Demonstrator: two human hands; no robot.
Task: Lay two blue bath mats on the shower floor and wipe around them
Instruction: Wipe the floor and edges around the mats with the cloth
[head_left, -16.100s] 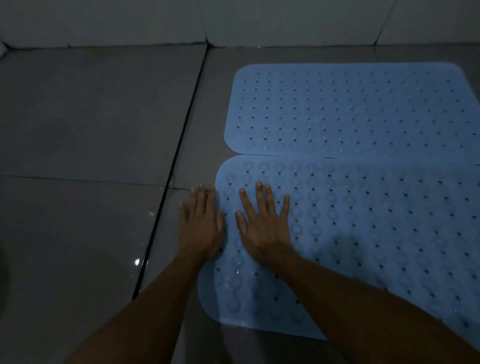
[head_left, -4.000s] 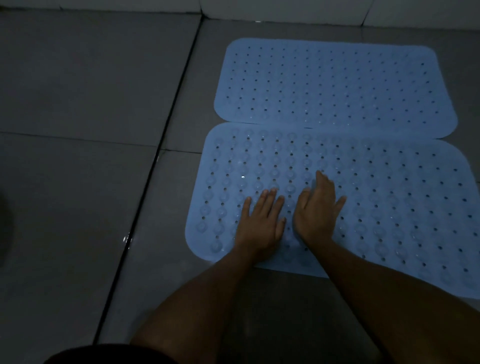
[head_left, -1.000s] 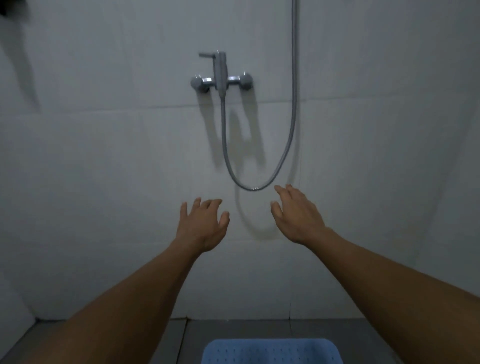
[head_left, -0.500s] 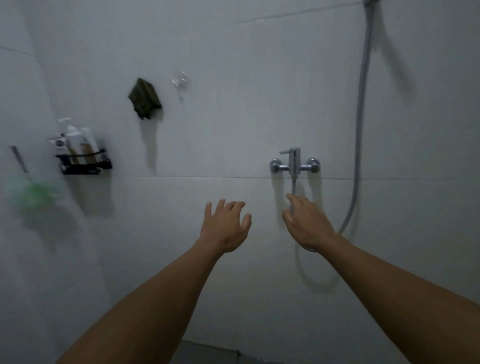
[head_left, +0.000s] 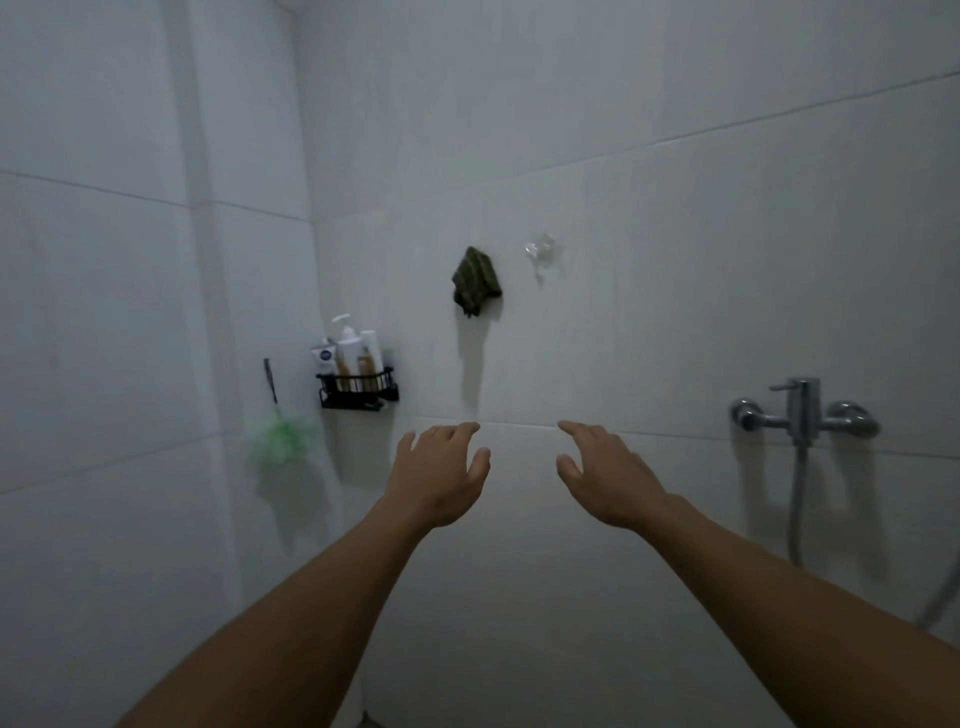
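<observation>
A dark green cloth (head_left: 475, 281) hangs on the white tiled wall, above and between my two hands. My left hand (head_left: 441, 475) is raised in front of the wall with relaxed fingers and holds nothing. My right hand (head_left: 605, 478) is raised beside it, also with loose fingers and empty. Both hands are well below the cloth and apart from it. The two blue bath mats and the shower floor are out of view.
A black wire caddy (head_left: 357, 387) with several bottles is fixed near the corner at left. A green bath pouf (head_left: 283, 439) hangs on the left wall. A clear suction hook (head_left: 541, 252) sits right of the cloth. The chrome mixer tap (head_left: 804, 413) and hose (head_left: 795, 514) are at right.
The view has swung up and left from the mats to the wall. The tap has slid to the right edge, the cloth now sits above my hands, and both hands stay raised and empty.
</observation>
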